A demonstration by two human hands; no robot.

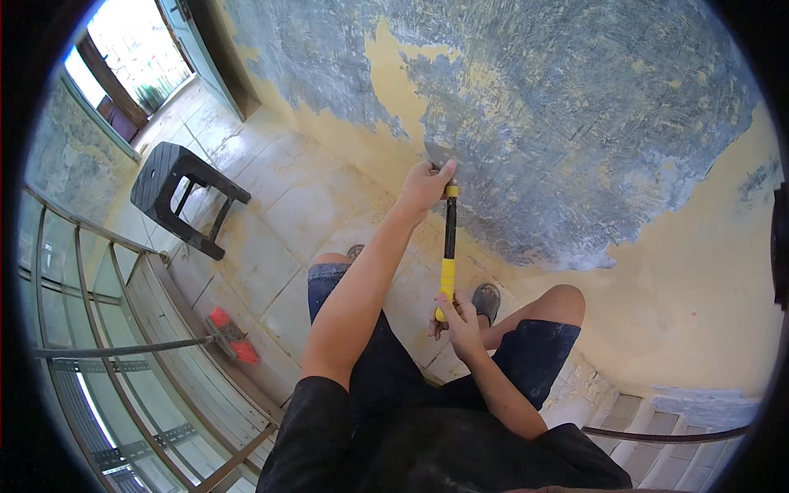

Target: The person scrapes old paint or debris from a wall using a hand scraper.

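Observation:
A long-handled scraper with a black shaft and yellow grip sections is held between my two hands in front of the wall. My left hand is closed around its upper end, thumb pointing up toward the wall. A grey blade seems to show just above the thumb, hard to tell from the grey wall behind it. Lower down, the fingers of my right hand are closed on the yellow butt of the handle. The wall carries a large rough blue-grey area with ragged edges, and pale yellow shows around and through it.
A black plastic stool stands on the dusty tiled floor to the left. Near glass-paned metal frames lies an orange-red object. An open door is at the far left. My bent knees flank the handle.

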